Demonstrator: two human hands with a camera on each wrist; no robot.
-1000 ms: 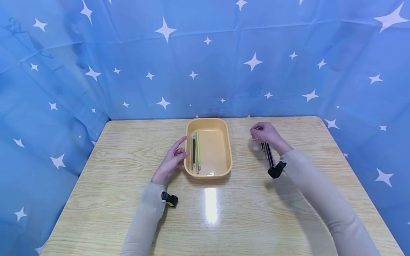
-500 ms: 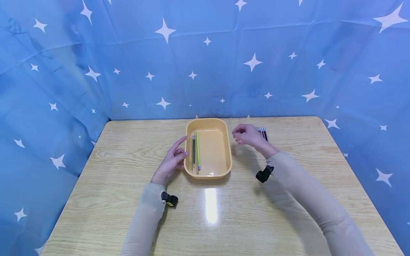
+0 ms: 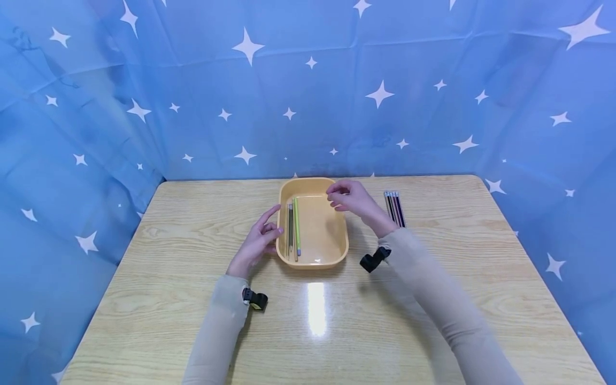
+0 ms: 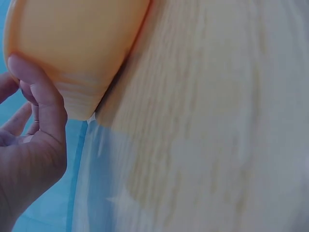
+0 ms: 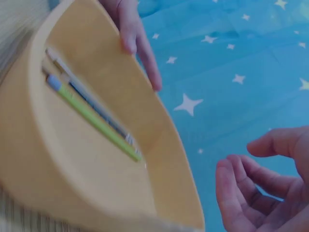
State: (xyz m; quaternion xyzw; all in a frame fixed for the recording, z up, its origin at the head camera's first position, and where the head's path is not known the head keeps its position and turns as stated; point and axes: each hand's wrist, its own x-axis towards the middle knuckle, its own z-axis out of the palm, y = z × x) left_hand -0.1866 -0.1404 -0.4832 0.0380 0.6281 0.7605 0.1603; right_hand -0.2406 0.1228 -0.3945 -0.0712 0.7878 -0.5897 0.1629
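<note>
A yellow-orange tray (image 3: 320, 262) stands at the back middle of the table. Several pencils, among them a lime-green pencil (image 3: 297, 227), lie lengthwise along its left side. My left hand (image 3: 255, 243) rests against the tray's left rim, thumb and forefinger touching it. Over the tray's right rim hovers my right hand (image 3: 353, 199), its fingers loosely bent. In the right wrist view a gap separates its thumb from the fingertips, and nothing is between them. Right of that hand, a row of dark pencils (image 3: 395, 208) lies on the table, their near ends hidden by the forearm.
The wood-grain table (image 3: 159, 299) runs back to a blue curtain (image 3: 308, 96) with white stars. A bright reflection shines on the table in front of the tray. Each wrist wears a small black camera.
My right hand has moved left from above the dark pencils to over the tray's right rim, uncovering the pencils' far ends. The left hand and the tray stay in place.
</note>
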